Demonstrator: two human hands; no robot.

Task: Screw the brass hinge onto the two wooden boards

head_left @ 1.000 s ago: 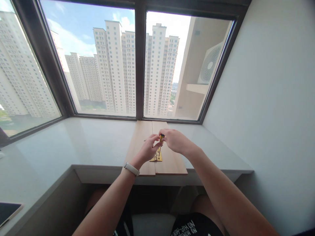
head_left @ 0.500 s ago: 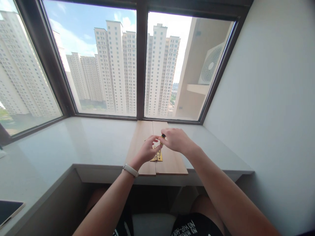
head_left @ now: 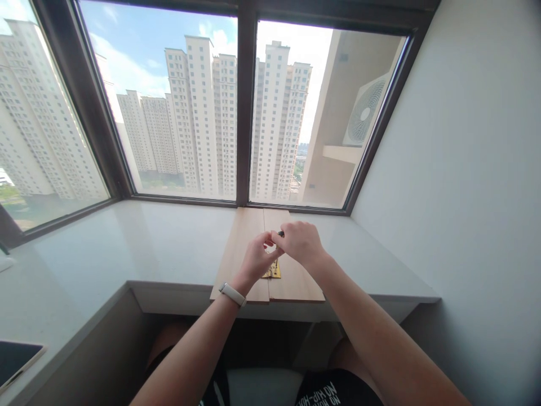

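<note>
My right hand (head_left: 301, 241) is closed on a small screwdriver (head_left: 281, 233), whose black end shows between thumb and fingers. Half a second ago its handle showed yellow and black. The thin shaft points down toward a yellow board (head_left: 274, 270) that looks like a circuit board with small dark parts. From the other side my left hand (head_left: 258, 256) meets the right, thumb and fingertips curled about the screwdriver's lower part. Some red shows at the left fingertips, too small to name. Both hands hide most of the board and the tip's contact point.
The board lies on two light wooden planks (head_left: 240, 242) placed side by side on a white sill counter (head_left: 177, 242). A dark-screened device (head_left: 19, 361) rests at the far left edge. Windows with a dark frame (head_left: 245, 113) stand behind, and a white wall (head_left: 456, 169) rises on the right.
My right hand has turned and covers more of the screwdriver handle. My left hand sits closer against it, and its wrist has shifted slightly right. The board stays put on the planks.
</note>
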